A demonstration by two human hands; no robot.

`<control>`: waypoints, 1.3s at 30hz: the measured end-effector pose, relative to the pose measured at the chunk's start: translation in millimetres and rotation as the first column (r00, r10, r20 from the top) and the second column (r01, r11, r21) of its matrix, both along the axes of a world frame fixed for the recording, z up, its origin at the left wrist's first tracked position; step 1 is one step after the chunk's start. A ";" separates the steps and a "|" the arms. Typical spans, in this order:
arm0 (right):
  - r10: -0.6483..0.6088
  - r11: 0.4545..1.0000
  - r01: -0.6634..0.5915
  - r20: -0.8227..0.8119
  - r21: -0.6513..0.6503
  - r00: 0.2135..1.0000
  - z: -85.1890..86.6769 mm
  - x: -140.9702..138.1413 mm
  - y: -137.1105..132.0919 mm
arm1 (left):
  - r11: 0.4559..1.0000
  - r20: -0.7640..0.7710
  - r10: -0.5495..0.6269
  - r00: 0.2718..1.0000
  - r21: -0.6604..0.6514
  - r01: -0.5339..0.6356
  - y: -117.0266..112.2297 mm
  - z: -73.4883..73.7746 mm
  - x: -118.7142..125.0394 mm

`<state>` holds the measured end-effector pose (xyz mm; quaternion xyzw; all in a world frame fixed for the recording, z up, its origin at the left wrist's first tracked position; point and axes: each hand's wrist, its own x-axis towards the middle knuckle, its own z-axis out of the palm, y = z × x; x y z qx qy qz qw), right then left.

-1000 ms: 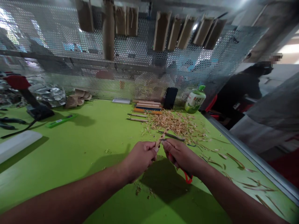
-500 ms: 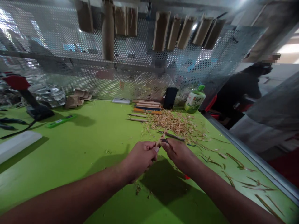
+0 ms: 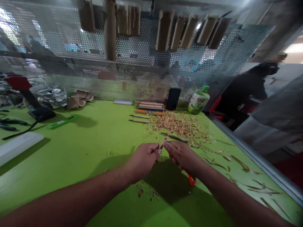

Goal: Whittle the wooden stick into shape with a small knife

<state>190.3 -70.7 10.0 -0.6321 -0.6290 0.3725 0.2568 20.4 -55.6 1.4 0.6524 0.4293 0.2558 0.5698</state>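
Up at the far right of the bench, a green-capped plastic bottle point(image 3: 199, 101) stands upright, holding what looks like pale liquid, though the label hides much of it. Above it, brown paper sleeves point(image 3: 164, 30) hang along the perforated metal panel point(image 3: 142, 64), and I can't see inside them. Down here, over the green table point(image 3: 71, 186), my left hand point(image 3: 141, 162) is curled, thumb and fingertips point(image 3: 157, 151) pinching a slim wooden stick point(image 3: 165, 141), which angles up and to the far side. My right hand point(image 3: 182, 156) sits just beside it, fingers pressed together and wrapped around a red-handled tool point(image 3: 192, 179), whose blade I can't make out. Right past my hands lies a heap of wood shavings point(image 3: 176, 124), with carving tools point(image 3: 139, 119) to its left.
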 end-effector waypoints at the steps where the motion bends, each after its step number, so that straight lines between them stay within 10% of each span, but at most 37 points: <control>1: 0.014 0.999 -0.015 0.019 0.035 1.000 -1.0 0.8 1.1 | 1.000 0.003 0.004 1.000 -0.015 -0.004 -0.1 1.1 -0.3; 7: 0.008 0.918 -0.163 0.392 0.363 0.920 -5.8 6.9 3.8 | 0.971 0.116 0.026 0.993 -0.241 0.003 -2.5 7.3 -1.8; 13: -0.129 0.903 -0.174 0.634 0.393 0.763 -5.1 8.9 -3.9 | 0.936 0.189 0.017 0.982 -0.349 0.051 -3.1 8.4 -4.2; 19: -0.171 0.850 -0.223 0.649 0.478 0.741 -5.2 11.4 -4.8 | 0.883 0.346 0.024 0.938 -0.448 0.142 -2.9 9.8 -6.4; 25: -0.040 0.894 -0.123 0.351 0.430 0.935 -4.4 10.2 -1.5 | 0.910 0.413 -0.019 0.911 -0.369 0.187 -2.0 6.1 -5.1; 32: -0.168 0.772 -0.286 0.616 0.567 0.770 -4.2 9.5 -9.2 | 0.847 0.519 0.104 0.848 -0.494 0.199 -1.5 0.9 -4.7; 39: -0.215 0.846 -0.093 0.496 0.525 0.841 -4.6 13.1 -2.2 | 0.923 0.493 0.093 0.865 -0.369 0.111 6.6 -2.6 -6.0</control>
